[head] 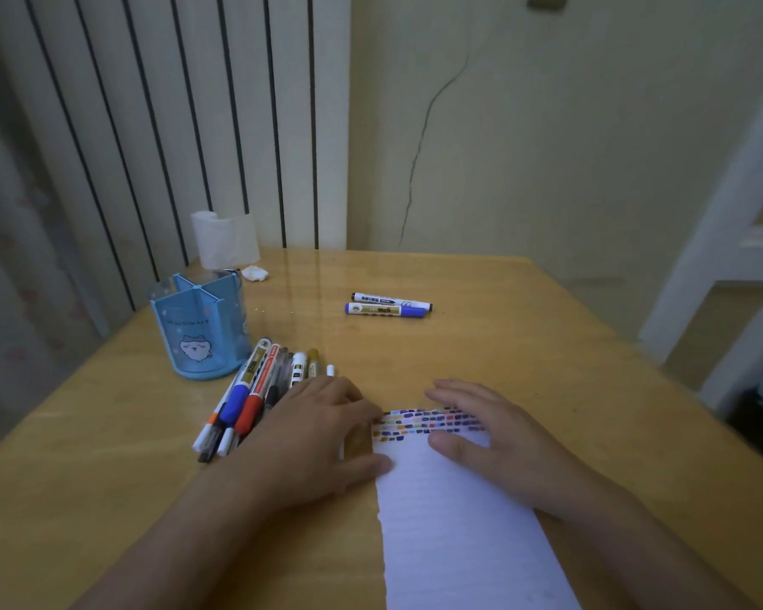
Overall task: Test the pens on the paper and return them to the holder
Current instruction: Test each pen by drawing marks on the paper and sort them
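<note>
Now both the left hand (322, 427) and right hand (485, 427) rest flat, fingers straight, on the paper (454, 526).

Both hands (322, 429) (490, 433) flat on paper (459, 543), pens (256, 389) beside holder (199, 328)

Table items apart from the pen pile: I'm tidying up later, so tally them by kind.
Loose markers: 2
Pen holder: 1
Paper sheet: 1
Tissue roll: 1
Crumpled tissue: 1
Total: 6
</note>
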Available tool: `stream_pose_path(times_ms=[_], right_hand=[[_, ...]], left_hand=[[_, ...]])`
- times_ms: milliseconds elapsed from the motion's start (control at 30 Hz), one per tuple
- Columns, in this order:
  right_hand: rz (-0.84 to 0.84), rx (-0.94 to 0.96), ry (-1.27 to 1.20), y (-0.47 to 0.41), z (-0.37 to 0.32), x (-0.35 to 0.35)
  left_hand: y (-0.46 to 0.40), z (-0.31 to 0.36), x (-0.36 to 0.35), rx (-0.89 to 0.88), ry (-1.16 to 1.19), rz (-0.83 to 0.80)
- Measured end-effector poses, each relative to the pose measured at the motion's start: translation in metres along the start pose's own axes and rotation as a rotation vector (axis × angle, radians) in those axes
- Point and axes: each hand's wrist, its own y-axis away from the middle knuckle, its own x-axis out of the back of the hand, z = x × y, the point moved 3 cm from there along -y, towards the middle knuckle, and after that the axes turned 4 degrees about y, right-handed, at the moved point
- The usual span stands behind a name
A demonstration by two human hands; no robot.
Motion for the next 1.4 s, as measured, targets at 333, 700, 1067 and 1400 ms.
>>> stream_pose_path(times_ms=[333, 700, 1067, 1400], right_hand=[[-0.017, -0.046, 0.229, -0.079, -0.012, 0.018], [0.007, -0.183, 0.439, -0.182, 0.004, -0.016], [0.115, -0.191, 0.534, -0.184, 0.010, -0.012], [-0.049, -0.155, -0.055, -0.123, -0.006, 0.013]], left_hand=[[0.000, -0.004, -0.004, 0.033, 0.032, -0.023], [-0.001, -0.010, -0.005, 0.018, 0.035, 0.020], [-0.001, -0.009, -0.004, 0.023, 0.037, 0.003], [0.002, -0.001, 0.006, 0.054, 0.076, 0.057]])
